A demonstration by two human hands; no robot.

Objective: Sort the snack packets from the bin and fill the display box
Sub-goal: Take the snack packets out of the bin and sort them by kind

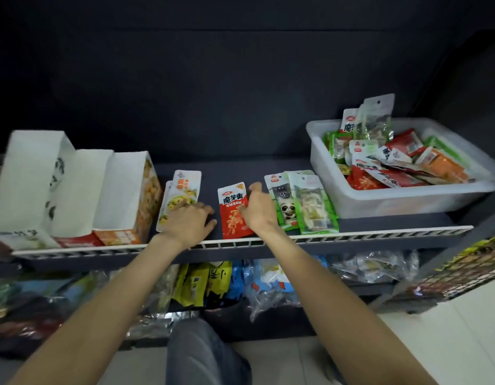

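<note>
On the dark shelf lie sorted piles of snack packets. My left hand rests on the lower end of the yellow-and-white packets, fingers loosely curled over them. My right hand pinches the right edge of a red packet lying flat. Green panda packets lie to the right of that hand. The clear plastic bin at the right holds several mixed packets. Three white display boxes stand at the left, and their insides look bare.
A white perforated rail runs along the shelf's front edge. Below, a lower shelf holds yellow, blue and clear bags. A wire rack stands at the lower right. My knee shows above a pale tiled floor.
</note>
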